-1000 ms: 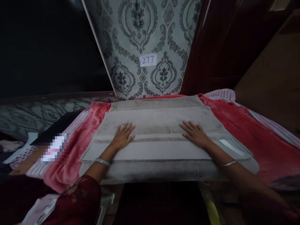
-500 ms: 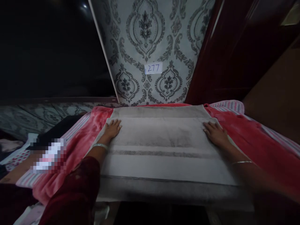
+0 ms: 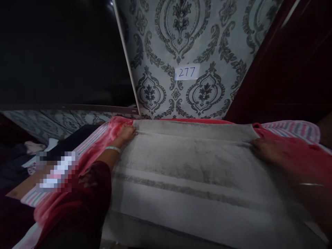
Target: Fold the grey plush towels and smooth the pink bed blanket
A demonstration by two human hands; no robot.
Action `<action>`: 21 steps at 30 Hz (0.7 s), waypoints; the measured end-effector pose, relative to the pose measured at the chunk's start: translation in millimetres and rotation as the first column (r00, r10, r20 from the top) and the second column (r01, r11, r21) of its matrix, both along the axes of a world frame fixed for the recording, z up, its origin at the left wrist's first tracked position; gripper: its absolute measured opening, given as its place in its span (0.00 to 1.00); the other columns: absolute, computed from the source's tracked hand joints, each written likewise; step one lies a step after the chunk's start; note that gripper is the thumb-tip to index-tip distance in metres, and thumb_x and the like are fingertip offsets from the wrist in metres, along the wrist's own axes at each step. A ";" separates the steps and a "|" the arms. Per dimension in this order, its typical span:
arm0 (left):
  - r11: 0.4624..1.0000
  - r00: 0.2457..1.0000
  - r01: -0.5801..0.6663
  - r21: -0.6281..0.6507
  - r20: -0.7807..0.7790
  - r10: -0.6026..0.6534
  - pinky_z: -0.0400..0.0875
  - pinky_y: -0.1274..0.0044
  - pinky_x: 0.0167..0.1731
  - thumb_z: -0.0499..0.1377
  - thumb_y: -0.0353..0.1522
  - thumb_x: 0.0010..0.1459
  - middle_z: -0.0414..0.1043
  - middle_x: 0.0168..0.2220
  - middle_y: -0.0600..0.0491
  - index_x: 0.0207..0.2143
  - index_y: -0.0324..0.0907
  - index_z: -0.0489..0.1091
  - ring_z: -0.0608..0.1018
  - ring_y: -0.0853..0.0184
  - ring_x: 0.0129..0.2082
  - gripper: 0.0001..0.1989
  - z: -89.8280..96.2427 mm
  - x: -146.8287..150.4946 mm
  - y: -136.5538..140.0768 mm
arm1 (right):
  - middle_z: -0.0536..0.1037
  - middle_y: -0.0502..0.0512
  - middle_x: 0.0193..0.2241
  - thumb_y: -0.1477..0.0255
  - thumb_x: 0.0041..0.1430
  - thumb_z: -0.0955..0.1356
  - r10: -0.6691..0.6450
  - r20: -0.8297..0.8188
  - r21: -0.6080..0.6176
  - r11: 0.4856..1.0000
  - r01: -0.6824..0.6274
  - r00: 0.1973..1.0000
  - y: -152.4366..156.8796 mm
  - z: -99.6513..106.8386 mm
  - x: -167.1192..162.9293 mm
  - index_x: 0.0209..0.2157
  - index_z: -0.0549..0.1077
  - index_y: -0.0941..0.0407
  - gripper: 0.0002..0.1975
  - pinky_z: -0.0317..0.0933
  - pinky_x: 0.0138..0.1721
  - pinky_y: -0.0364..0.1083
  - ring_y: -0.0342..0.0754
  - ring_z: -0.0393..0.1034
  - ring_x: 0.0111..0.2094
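A plush grey towel [image 3: 166, 155] lies spread before me, with a darker band across it and a crease running near its far edge. My left hand [image 3: 128, 133] is closed at the towel's far left side, fingers bent over its edge at the crease. On the far right side, my right hand [image 3: 266, 149] is blurred, its fingers closed on the cloth at the other end of the crease. Taut lines run in the fabric between the hands. Under the towel is a red plush blanket [image 3: 298, 150], showing on both sides.
A striped cloth [image 3: 293, 130] edges out from beneath the blanket. Behind stands a patterned wall with a paper label [image 3: 187, 72] reading 277. A large black screen [image 3: 62, 55] is at left, a dark red panel [image 3: 285, 76] at right. Other cloths [image 3: 36, 147] lie at far left.
Both hands lay flat with fingers spread on the towel; now they are closed at its sides, farther up. The towel's far part has a raised crease. The view has shifted.
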State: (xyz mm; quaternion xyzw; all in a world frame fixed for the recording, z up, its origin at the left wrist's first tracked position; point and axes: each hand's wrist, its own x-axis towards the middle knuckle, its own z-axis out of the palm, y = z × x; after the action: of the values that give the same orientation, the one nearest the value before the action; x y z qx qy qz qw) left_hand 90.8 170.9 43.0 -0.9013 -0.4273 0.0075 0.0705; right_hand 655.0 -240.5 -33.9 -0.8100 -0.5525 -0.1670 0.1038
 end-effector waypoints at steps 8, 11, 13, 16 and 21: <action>0.992 0.991 -0.124 0.028 0.057 0.122 0.66 0.60 0.57 0.51 0.37 0.67 0.76 0.53 0.38 0.49 0.41 0.77 0.74 0.49 0.58 0.18 -23.4 -9.6 -14.8 | 0.78 0.70 0.43 0.49 0.63 0.46 -0.284 -0.177 0.051 0.954 0.297 0.942 -14.6 -19.5 -15.4 0.58 0.74 0.44 0.38 0.59 0.51 0.77 0.80 0.68 0.54; 0.989 0.988 -0.134 0.065 0.081 0.129 0.64 0.56 0.60 0.50 0.35 0.66 0.72 0.58 0.36 0.55 0.38 0.73 0.71 0.48 0.62 0.21 -16.7 1.9 -22.5 | 0.76 0.71 0.54 0.57 0.67 0.48 -0.351 -0.154 0.090 0.926 0.367 0.924 -4.0 -6.8 -42.5 0.61 0.71 0.49 0.33 0.55 0.55 0.79 0.78 0.60 0.62; 0.993 0.993 -0.056 0.102 0.110 0.045 0.61 0.55 0.63 0.49 0.33 0.66 0.69 0.62 0.36 0.61 0.37 0.69 0.68 0.49 0.65 0.24 -11.8 24.6 -37.6 | 0.72 0.72 0.60 0.62 0.68 0.51 -0.303 -0.143 0.075 0.946 0.316 0.942 15.0 7.4 -74.4 0.64 0.69 0.58 0.32 0.55 0.59 0.76 0.74 0.56 0.66; 0.962 0.954 0.264 0.071 0.128 -0.272 0.54 0.53 0.67 0.50 0.38 0.68 0.61 0.70 0.40 0.67 0.44 0.62 0.61 0.51 0.70 0.27 -16.8 73.9 -80.4 | 0.65 0.63 0.67 0.59 0.70 0.56 -0.061 -0.093 -0.003 0.998 0.061 0.994 54.1 18.6 -137.7 0.68 0.64 0.51 0.30 0.55 0.60 0.74 0.69 0.56 0.67; 0.785 0.791 0.610 -0.103 0.133 -0.597 0.47 0.51 0.70 0.46 0.47 0.71 0.50 0.75 0.49 0.72 0.53 0.54 0.52 0.53 0.74 0.30 -53.0 130.8 -149.5 | 0.56 0.55 0.72 0.53 0.72 0.55 0.257 -0.142 -0.154 0.948 -0.278 0.956 93.5 -0.1 -214.5 0.71 0.60 0.43 0.30 0.51 0.65 0.70 0.63 0.50 0.71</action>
State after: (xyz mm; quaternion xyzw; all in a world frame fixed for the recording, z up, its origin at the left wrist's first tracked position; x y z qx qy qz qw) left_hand 221.7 21.4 -10.0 -0.9926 -0.1176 -0.0274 -0.0143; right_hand 440.5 -147.0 -34.0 -0.7421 -0.6623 -0.0538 0.0882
